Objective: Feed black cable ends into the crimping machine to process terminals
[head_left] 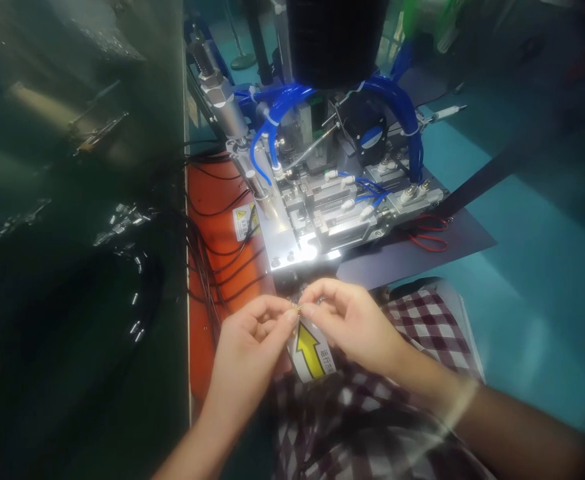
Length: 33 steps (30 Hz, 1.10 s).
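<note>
My left hand (252,337) and my right hand (355,320) meet fingertip to fingertip at the near edge of a metal machine (322,207). Both are closed in a pinch. Between the thumbs and forefingers shows a tiny, thin, yellowish piece (299,308), too small for its kind to be made out. Just below the fingers lies a white label with a yellow arrow (310,352). The lower fingers of both hands are curled in and partly hidden.
Blue air tubes (292,100) arch over the machine beneath a black cylinder (337,40). Black cables (205,267) run across the orange base plate (210,193). On the dark green surface at left lie several small shiny pieces (122,223). A checkered cloth (432,320) covers my lap.
</note>
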Tool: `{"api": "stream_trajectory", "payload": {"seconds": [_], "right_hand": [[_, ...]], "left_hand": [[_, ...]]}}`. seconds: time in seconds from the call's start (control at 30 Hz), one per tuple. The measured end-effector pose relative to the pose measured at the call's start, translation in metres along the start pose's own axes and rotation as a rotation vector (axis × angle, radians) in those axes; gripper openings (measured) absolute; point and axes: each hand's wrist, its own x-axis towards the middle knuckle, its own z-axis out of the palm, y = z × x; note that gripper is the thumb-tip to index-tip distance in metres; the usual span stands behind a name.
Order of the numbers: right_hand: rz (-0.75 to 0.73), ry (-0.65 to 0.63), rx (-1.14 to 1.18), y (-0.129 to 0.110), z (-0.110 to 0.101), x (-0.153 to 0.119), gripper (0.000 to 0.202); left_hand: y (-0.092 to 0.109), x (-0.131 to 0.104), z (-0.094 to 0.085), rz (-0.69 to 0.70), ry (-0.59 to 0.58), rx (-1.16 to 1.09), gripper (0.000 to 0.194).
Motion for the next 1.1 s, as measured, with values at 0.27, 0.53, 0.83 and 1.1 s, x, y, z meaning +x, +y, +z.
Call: {"api": "stream_trajectory", "payload": {"seconds": [0.27, 0.53, 0.83, 1.1], "right_hand": [[-0.003, -0.034, -0.017, -0.001, -0.002, 0.000, 0.007], [-0.044, -0.024, -0.116, -0.001, -0.005, -0.001, 0.009], [0.065, -0.070, 0.123, -0.008, -0.002, 0.001, 0.007], [0.064, -0.062, 0.106, -0.011, -0.002, -0.001, 0.008]], "left_hand": [[-0.008, 0.003, -0.005, 0.044, -0.073, 0.036, 0.026], [-0.009, 0.001, -0.004, 0.052, -0.062, 0.052, 0.025], [-0.010, -0.001, -0.003, 0.073, -0.051, 0.000, 0.025], [-0.012, -0.001, -0.001, 0.095, -0.051, -0.020, 0.026]]}}
